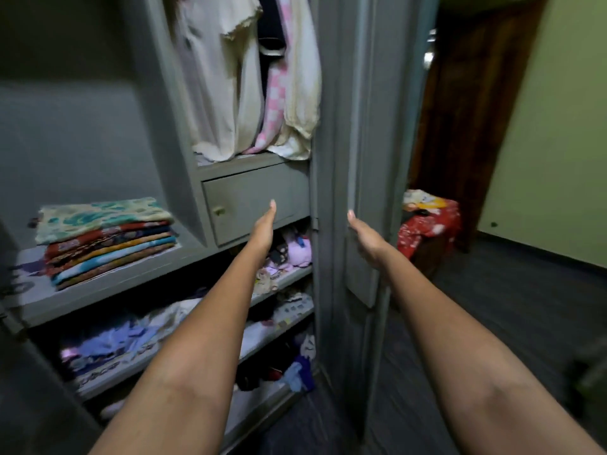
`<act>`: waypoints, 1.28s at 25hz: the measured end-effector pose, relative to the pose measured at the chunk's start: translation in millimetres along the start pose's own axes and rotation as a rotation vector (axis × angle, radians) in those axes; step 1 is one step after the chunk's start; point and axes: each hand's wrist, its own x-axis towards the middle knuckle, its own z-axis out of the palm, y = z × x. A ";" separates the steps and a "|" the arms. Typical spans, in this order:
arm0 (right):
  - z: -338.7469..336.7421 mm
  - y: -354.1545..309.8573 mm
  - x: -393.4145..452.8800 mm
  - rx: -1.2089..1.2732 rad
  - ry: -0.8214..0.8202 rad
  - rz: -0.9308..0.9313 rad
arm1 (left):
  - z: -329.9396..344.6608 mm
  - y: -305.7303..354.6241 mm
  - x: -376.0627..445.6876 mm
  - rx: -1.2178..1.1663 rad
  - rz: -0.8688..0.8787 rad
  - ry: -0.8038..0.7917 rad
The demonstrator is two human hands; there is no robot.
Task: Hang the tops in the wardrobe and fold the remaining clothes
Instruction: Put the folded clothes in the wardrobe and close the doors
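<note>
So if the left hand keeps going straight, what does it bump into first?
Probably the grey drawer front: the left hand points its straight fingers at it, holding nothing. Depth is hard to judge.

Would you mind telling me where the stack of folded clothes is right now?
In the head view, the stack of folded clothes sits on the wardrobe's left shelf, left of the closed drawer.
</note>
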 end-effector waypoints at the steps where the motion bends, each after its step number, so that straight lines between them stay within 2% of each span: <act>1: -19.1 1.6 -25.8 0.027 0.058 0.035 | 21.1 -4.2 1.7 -0.019 -0.011 -0.085; 4: -78.2 16.5 -97.3 0.127 0.210 0.080 | 91.4 -16.7 -10.3 0.010 -0.078 -0.308; 11: -205.5 64.7 -282.3 0.070 0.752 0.221 | 272.6 -17.6 -130.6 0.029 -0.031 -0.841; 16: -267.3 68.6 -416.1 0.099 1.064 0.305 | 369.8 0.7 -218.1 -0.029 0.001 -1.072; 20: -287.6 70.7 -506.2 0.099 1.265 0.381 | 416.9 1.5 -279.4 -0.041 0.002 -1.221; 24: -285.8 69.7 -550.0 0.094 1.312 0.423 | 433.7 -3.4 -311.5 -0.004 0.012 -1.292; 27: -291.2 67.4 -535.1 0.071 1.278 0.425 | 425.4 -1.2 -303.4 -0.030 -0.013 -1.233; 29: -293.4 68.4 -504.7 0.061 1.216 0.418 | 407.9 2.3 -283.1 -0.050 -0.041 -1.171; 32: -286.4 74.7 -429.9 0.037 1.015 0.386 | 358.3 1.8 -232.5 -0.077 -0.082 -1.016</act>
